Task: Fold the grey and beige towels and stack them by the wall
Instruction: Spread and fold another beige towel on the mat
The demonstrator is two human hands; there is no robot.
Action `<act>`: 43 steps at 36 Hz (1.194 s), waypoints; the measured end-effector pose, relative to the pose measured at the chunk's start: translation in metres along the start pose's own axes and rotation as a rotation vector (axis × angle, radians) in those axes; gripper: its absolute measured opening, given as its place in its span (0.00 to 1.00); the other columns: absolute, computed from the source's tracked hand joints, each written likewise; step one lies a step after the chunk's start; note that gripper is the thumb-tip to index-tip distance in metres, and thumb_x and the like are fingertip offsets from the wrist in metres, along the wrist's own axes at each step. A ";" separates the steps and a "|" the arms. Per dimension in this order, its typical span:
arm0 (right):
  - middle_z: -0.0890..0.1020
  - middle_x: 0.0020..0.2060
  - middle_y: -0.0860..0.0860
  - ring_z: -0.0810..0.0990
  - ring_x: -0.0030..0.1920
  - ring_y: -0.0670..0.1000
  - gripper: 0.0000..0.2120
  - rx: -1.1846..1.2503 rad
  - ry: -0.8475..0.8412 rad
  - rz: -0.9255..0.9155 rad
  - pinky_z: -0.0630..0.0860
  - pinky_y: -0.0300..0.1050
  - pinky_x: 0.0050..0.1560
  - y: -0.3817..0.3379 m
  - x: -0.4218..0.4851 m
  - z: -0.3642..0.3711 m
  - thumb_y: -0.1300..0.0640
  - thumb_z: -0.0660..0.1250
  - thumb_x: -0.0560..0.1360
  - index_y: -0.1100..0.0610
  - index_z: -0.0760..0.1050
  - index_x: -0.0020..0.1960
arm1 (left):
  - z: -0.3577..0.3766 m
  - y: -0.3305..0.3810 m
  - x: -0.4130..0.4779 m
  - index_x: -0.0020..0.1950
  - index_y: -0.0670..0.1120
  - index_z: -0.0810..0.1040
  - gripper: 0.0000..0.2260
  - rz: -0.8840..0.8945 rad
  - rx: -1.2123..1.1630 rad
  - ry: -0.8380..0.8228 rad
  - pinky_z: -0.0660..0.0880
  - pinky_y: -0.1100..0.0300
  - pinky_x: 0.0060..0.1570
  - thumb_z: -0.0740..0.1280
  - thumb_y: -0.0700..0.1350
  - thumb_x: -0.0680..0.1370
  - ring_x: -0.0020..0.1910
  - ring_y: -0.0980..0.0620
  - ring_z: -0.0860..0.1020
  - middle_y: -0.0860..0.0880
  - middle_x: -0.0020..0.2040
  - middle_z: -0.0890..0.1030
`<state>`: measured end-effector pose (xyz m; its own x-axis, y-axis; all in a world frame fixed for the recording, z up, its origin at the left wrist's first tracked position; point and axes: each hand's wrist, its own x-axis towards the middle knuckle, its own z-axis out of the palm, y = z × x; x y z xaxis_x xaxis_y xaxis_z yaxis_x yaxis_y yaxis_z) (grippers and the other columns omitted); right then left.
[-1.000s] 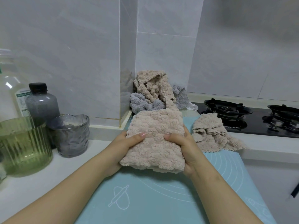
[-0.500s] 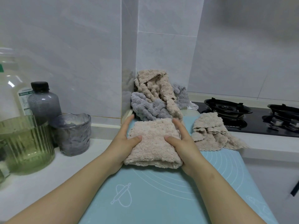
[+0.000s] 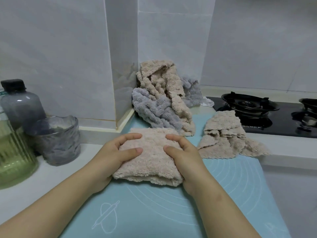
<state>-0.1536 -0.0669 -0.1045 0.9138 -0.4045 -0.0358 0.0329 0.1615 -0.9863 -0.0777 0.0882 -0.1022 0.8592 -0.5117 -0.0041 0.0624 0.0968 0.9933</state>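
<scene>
The left hand (image 3: pixel 118 152) and right hand (image 3: pixel 182 152) clasp the folded beige towel (image 3: pixel 152 157) by its ends, long axis running hand to hand; the wall (image 3: pixel 171 40) lies straight ahead, apparently behind the loose towel heap (image 3: pixel 159 110).

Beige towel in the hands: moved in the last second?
Yes. The beige towel came down from in front of the corner pile and now lies folded on the blue mat, just short of the pile.

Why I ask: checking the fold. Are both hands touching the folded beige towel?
Touching: head view shows left hand and right hand gripping the folded beige towel.
</scene>
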 end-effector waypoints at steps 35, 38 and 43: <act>0.79 0.56 0.54 0.80 0.54 0.55 0.12 0.039 0.583 0.164 0.77 0.49 0.54 -0.199 -0.200 -0.415 0.65 0.61 0.77 0.48 0.74 0.49 | 0.497 0.080 -0.048 0.57 0.50 0.77 0.18 -0.295 0.114 -0.472 0.76 0.59 0.52 0.71 0.34 0.71 0.52 0.47 0.79 0.44 0.56 0.79; 0.78 0.57 0.53 0.79 0.55 0.55 0.12 0.051 0.634 0.174 0.77 0.50 0.56 -0.201 -0.210 -0.451 0.64 0.62 0.77 0.47 0.74 0.50 | 0.539 0.075 -0.047 0.59 0.47 0.76 0.18 -0.323 0.096 -0.507 0.78 0.65 0.36 0.68 0.32 0.73 0.42 0.50 0.80 0.45 0.50 0.80; 0.79 0.52 0.51 0.80 0.51 0.53 0.12 0.061 0.712 0.182 0.78 0.50 0.53 -0.202 -0.214 -0.514 0.63 0.62 0.77 0.46 0.74 0.50 | 0.606 0.059 -0.031 0.55 0.51 0.78 0.17 -0.327 0.139 -0.591 0.77 0.56 0.49 0.70 0.34 0.72 0.49 0.45 0.80 0.42 0.56 0.79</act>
<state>-0.5638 -0.4761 0.0200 0.4236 -0.8496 -0.3142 -0.0524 0.3233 -0.9448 -0.4089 -0.4077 0.0261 0.3839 -0.8794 -0.2815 0.1715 -0.2316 0.9576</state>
